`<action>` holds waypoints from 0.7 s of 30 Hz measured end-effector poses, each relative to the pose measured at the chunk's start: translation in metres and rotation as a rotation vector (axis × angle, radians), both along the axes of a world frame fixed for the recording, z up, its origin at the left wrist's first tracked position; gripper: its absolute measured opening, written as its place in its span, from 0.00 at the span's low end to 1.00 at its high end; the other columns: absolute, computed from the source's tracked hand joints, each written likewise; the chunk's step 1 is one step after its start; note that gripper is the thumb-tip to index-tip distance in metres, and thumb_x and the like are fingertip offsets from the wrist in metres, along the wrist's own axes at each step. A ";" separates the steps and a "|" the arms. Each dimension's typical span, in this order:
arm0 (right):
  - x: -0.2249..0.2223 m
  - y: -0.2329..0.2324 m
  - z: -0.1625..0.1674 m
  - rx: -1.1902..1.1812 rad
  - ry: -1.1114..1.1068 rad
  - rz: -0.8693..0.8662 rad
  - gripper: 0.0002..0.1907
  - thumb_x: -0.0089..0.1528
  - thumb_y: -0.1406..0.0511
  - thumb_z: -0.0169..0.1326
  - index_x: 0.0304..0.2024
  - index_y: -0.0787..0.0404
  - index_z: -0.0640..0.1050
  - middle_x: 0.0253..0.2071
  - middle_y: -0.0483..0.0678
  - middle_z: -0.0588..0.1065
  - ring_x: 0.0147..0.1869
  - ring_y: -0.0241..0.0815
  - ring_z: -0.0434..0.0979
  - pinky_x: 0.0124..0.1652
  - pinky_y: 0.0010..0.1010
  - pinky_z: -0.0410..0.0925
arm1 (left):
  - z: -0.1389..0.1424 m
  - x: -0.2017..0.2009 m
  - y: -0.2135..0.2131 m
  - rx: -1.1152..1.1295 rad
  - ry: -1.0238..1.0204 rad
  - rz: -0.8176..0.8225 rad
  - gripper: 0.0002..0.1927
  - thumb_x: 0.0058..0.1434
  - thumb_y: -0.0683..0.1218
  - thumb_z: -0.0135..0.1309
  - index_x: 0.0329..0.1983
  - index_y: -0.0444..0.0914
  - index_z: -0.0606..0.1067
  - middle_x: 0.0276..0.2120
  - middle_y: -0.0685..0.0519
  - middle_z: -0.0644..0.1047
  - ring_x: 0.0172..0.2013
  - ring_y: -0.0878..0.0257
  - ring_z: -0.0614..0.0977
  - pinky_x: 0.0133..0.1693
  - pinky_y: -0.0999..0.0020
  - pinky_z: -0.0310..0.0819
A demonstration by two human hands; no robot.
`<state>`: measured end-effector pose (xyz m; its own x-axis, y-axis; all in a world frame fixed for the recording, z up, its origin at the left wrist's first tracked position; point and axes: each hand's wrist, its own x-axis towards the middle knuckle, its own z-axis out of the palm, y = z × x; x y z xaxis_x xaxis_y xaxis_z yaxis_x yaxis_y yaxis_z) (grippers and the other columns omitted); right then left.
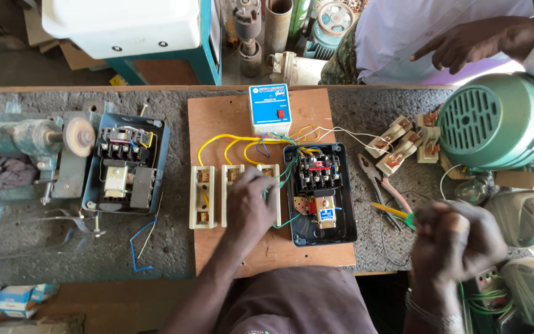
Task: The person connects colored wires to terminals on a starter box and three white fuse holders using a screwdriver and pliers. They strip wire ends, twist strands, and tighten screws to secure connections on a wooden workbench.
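Observation:
My left hand (250,204) rests palm down on the wooden board (217,117), covering the middle and right cream fuse holders; the left fuse holder (202,196) stays visible. Yellow wires (217,141) arc from the holders toward a blue-and-white box (269,109). Right of my hand sits an open black starter box (320,193) with a contactor and coloured wires. My right hand (455,238) is closed around a screwdriver with a yellow shaft and green handle (394,212), held off the board's right edge.
A second open starter box (125,164) lies at left beside an old grinder (38,139). Pliers (378,179) and several loose fuse holders (403,143) lie at right near a green motor (502,120). Another person's hand (471,42) points from the far side.

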<state>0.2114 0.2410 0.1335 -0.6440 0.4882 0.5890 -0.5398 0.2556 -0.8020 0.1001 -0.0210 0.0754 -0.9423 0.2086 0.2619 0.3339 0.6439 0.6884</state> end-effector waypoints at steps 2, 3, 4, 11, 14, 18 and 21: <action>-0.006 -0.001 -0.013 0.007 -0.010 -0.033 0.21 0.76 0.56 0.53 0.39 0.68 0.72 0.25 0.46 0.69 0.22 0.31 0.66 0.23 0.24 0.64 | -0.007 -0.004 0.012 -0.008 -0.008 -0.023 0.05 0.54 0.44 0.67 0.32 0.39 0.82 0.31 0.50 0.80 0.34 0.54 0.81 0.36 0.59 0.74; -0.007 0.001 -0.017 0.001 -0.007 -0.028 0.21 0.76 0.56 0.54 0.38 0.67 0.72 0.23 0.45 0.67 0.21 0.31 0.65 0.23 0.24 0.64 | -0.011 -0.007 0.018 -0.018 0.000 -0.025 0.05 0.53 0.44 0.67 0.31 0.40 0.82 0.30 0.50 0.80 0.33 0.53 0.81 0.36 0.58 0.73; -0.007 0.001 -0.019 -0.005 -0.004 -0.023 0.21 0.76 0.56 0.54 0.37 0.67 0.71 0.22 0.44 0.66 0.21 0.31 0.64 0.23 0.24 0.64 | -0.014 -0.009 0.022 -0.031 0.006 -0.026 0.05 0.52 0.44 0.67 0.30 0.40 0.83 0.29 0.51 0.81 0.33 0.52 0.81 0.36 0.57 0.73; 0.001 0.004 -0.023 -0.072 0.004 -0.015 0.21 0.75 0.56 0.55 0.36 0.66 0.69 0.23 0.45 0.67 0.22 0.30 0.63 0.25 0.23 0.63 | -0.034 -0.013 0.029 0.177 -0.057 -0.073 0.06 0.64 0.44 0.59 0.35 0.36 0.76 0.31 0.48 0.78 0.33 0.52 0.80 0.37 0.56 0.72; 0.001 0.003 -0.024 -0.083 0.024 -0.028 0.21 0.74 0.56 0.55 0.35 0.66 0.69 0.23 0.46 0.67 0.22 0.31 0.64 0.24 0.23 0.63 | -0.038 -0.018 0.012 0.240 -0.017 -0.088 0.06 0.67 0.43 0.55 0.36 0.35 0.75 0.31 0.49 0.76 0.33 0.56 0.78 0.36 0.60 0.69; -0.001 0.002 -0.026 -0.050 0.039 -0.033 0.20 0.73 0.56 0.55 0.37 0.64 0.69 0.24 0.46 0.68 0.21 0.31 0.65 0.22 0.22 0.63 | -0.032 -0.033 -0.037 0.627 -0.375 -0.042 0.10 0.71 0.46 0.56 0.37 0.34 0.76 0.31 0.53 0.72 0.32 0.65 0.70 0.33 0.67 0.63; -0.005 0.002 -0.025 -0.058 0.015 -0.021 0.19 0.73 0.57 0.55 0.37 0.65 0.70 0.22 0.45 0.68 0.20 0.30 0.65 0.22 0.22 0.62 | -0.020 -0.041 -0.070 0.733 -0.341 -0.253 0.06 0.66 0.44 0.56 0.37 0.35 0.78 0.45 0.53 0.79 0.43 0.63 0.78 0.46 0.63 0.74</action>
